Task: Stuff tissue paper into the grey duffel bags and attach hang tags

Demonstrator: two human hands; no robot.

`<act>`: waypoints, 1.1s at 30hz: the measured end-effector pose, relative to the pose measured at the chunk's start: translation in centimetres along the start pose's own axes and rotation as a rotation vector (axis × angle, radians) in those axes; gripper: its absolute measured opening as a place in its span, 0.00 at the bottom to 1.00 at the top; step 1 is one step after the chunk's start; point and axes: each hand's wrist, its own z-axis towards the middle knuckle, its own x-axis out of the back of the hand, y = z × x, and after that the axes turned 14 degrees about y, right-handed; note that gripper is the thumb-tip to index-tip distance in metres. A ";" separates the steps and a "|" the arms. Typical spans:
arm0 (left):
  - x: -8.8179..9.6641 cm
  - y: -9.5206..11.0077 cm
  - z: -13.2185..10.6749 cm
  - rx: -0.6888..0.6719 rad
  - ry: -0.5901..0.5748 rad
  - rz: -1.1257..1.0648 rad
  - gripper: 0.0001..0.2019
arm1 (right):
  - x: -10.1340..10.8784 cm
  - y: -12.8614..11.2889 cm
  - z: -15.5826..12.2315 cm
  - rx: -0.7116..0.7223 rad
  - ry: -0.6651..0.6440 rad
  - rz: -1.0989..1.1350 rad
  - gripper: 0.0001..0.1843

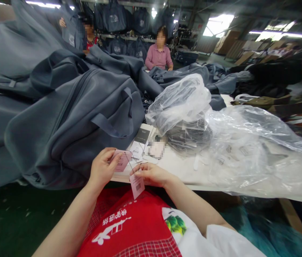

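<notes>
My left hand (103, 167) pinches a small pink paper tag (122, 160) near the front edge of the white table (183, 171). My right hand (151, 174) is closed on a second pink tag (137, 185) that hangs below its fingers. A thin dark string (129, 163) runs between the two tags. A large grey fabric bag (81, 121) with loop handles lies just left of my hands, resting partly on the table.
Black hang tags and small cards (141, 137) lie on the table beyond my hands. Crumpled clear plastic bags (183, 103) cover the right side. More grey bags (11, 60) pile up at left. Two people (159, 50) sit across the table.
</notes>
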 end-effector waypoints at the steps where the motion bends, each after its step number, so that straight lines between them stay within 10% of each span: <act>1: 0.1 0.0 -0.1 -0.006 -0.001 0.006 0.12 | 0.0 0.1 0.1 0.040 0.049 -0.023 0.22; 7: 0.4 1.3 -0.8 -0.204 0.046 0.139 0.09 | -0.3 -0.8 0.5 0.694 0.599 -0.402 0.14; 12: -1.1 3.2 -2.2 -0.364 0.012 0.237 0.08 | -0.7 -1.4 0.7 0.918 0.854 -0.736 0.16; 25: -3.4 3.9 -4.5 -0.231 -0.064 0.125 0.13 | -1.8 -0.7 1.8 0.891 0.664 -0.539 0.15; 33: -3.4 2.8 -3.8 -0.033 -0.207 -0.082 0.09 | -1.1 -3.0 0.9 0.550 0.275 -0.172 0.24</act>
